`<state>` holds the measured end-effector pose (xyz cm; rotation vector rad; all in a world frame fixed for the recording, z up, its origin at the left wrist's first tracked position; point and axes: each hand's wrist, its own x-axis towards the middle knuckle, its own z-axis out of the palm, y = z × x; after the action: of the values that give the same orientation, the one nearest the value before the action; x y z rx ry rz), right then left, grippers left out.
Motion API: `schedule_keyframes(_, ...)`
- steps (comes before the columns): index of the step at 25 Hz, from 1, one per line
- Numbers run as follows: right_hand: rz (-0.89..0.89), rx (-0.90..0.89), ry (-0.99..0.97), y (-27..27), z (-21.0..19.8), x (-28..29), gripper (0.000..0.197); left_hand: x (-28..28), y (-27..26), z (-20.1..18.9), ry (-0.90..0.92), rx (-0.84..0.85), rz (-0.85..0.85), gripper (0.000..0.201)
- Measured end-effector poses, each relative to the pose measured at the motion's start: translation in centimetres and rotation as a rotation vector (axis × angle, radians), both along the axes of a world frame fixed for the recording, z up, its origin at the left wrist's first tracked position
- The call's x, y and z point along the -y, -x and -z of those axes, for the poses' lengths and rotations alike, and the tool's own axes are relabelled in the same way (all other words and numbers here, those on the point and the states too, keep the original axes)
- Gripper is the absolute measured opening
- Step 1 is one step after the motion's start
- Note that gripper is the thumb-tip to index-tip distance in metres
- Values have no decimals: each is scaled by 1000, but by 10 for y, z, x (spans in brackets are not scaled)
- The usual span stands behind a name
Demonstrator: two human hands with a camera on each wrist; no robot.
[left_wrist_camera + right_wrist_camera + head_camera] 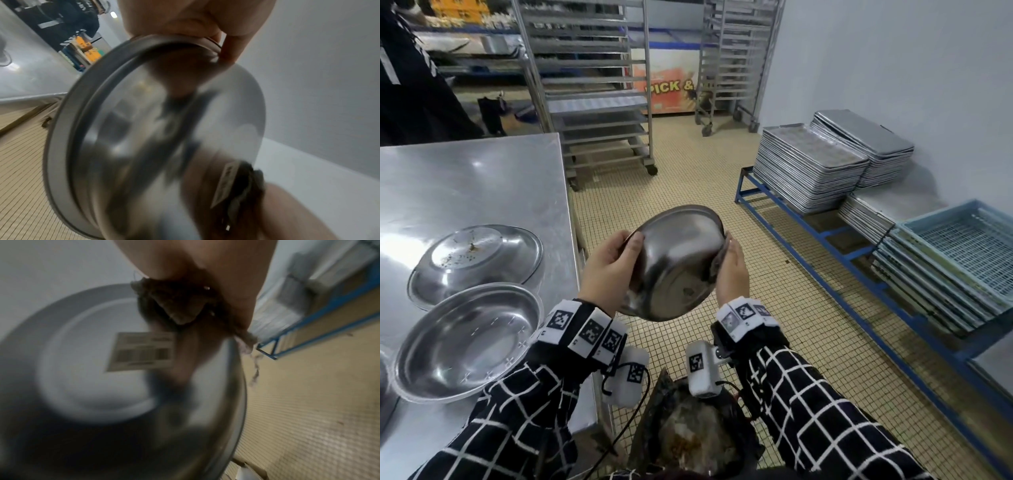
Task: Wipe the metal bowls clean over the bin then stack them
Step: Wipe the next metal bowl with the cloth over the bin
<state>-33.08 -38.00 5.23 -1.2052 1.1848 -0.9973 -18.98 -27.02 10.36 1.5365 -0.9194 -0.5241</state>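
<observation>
I hold a metal bowl tilted in the air above the bin, its underside turned toward me. My left hand grips the bowl's left rim, thumb on the outer wall. My right hand holds a dark bunched cloth against the bowl's right side. In the left wrist view the bowl fills the frame, with the cloth at its lower right. The right wrist view shows the cloth with a white tag hanging over the bowl.
On the steel table at my left lie an upside-down bowl with specks on its base and an upright bowl. Stacked trays and blue crates sit on a blue rack at right. Tray trolleys stand behind.
</observation>
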Motion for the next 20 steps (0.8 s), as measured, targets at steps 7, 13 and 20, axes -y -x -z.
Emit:
schedule_keyframes(7,-12,223,-171,36,8,8,26,-1,-8,20,-84,-89,-5,31)
schedule_keyframes(13,-198,-247,234,57,-26,19,31,-2,-7,23,-126,10,124,24)
schedule_keyframes(20,-517,-584,707,42,-51,29,23,4,2,18,-174,94,221,26)
